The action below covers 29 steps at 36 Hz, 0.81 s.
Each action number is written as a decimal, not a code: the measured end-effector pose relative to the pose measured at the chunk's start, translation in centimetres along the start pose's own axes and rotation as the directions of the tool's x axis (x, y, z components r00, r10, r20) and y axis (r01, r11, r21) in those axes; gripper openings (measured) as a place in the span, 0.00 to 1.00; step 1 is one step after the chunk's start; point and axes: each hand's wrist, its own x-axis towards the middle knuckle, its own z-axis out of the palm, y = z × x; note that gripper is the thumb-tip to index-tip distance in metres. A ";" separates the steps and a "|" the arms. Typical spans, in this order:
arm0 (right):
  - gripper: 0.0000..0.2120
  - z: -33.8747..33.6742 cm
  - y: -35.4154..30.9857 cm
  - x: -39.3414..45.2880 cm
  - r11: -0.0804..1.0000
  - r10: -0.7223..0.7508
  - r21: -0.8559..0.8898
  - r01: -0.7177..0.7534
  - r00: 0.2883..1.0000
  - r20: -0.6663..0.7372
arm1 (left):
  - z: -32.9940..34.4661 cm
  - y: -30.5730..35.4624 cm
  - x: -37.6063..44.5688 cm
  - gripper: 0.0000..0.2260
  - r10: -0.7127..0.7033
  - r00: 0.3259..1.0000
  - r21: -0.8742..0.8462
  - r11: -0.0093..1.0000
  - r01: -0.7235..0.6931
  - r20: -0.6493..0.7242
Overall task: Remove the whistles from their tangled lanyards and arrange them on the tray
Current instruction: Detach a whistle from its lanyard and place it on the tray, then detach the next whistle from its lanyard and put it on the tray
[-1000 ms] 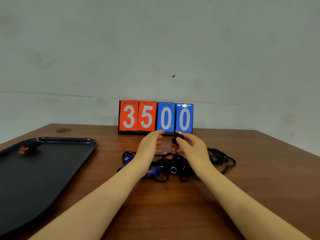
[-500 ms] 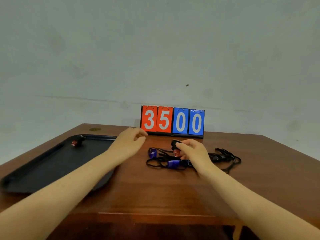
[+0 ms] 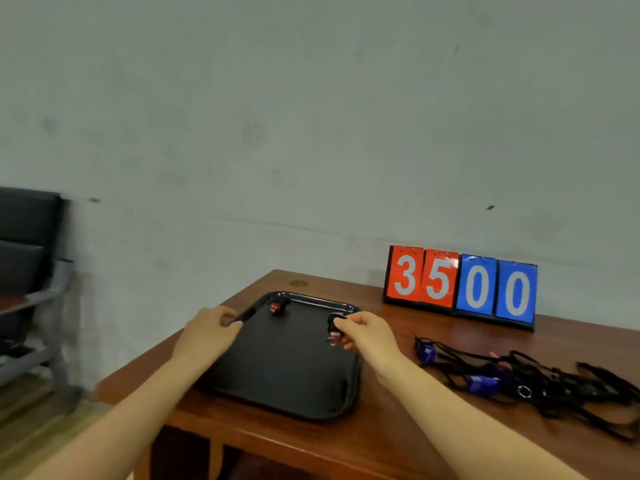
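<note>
The tray (image 3: 287, 372) is lying near the table's (image 3: 398, 434) left edge, bare across its middle. A whistle (image 3: 276, 306) is sitting at the tray's far rim. The lanyard tangle (image 3: 540, 386), right of the tray, is blurring together. The right hand (image 3: 367, 332) is pinching a dark whistle (image 3: 335, 328) over the tray's right side; the left hand (image 3: 211, 329) is gripping the tray's left rim.

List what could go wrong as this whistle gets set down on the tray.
1. The right hand holds the whistle over the tray's right side, close to the rim; released there, it might roll off onto the table.
2. The left hand grips the tray's left rim; a tug could shift the tray and the red whistle lying at its far end.
3. The tray's near corner sits close to the table edge.
</note>
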 end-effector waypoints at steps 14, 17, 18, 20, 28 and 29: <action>0.07 8.4 1.3 10.1 0.988 0.025 -0.151 -0.025 1.000 -0.005 | -0.2 -4.0 2.6 0.10 -0.039 0.996 -0.118 0.992 0.049 0.085; 0.07 9.0 1.5 11.1 0.979 0.019 -0.204 -0.026 0.999 -0.036 | 0.1 -4.3 3.0 0.09 -0.050 0.997 -0.151 0.987 0.060 0.067; 0.07 9.0 1.5 11.5 0.976 0.014 -0.219 -0.023 0.999 -0.043 | 0.1 -4.3 3.0 0.09 -0.049 0.997 -0.160 0.985 0.059 0.063; 0.06 9.2 1.7 12.2 0.970 0.022 -0.240 -0.035 0.998 -0.055 | 0.2 -4.5 3.2 0.08 -0.042 0.997 -0.170 0.984 0.052 0.061; 0.18 9.2 2.2 13.5 0.945 0.109 -0.291 -0.150 0.983 -0.150 | 0.6 -4.9 3.6 0.07 -0.019 0.999 -0.167 0.986 0.026 0.038; 0.17 9.2 2.2 13.5 0.943 0.124 -0.287 -0.168 0.978 -0.167 | 0.6 -4.8 3.6 0.07 -0.019 0.999 -0.167 0.986 0.025 0.038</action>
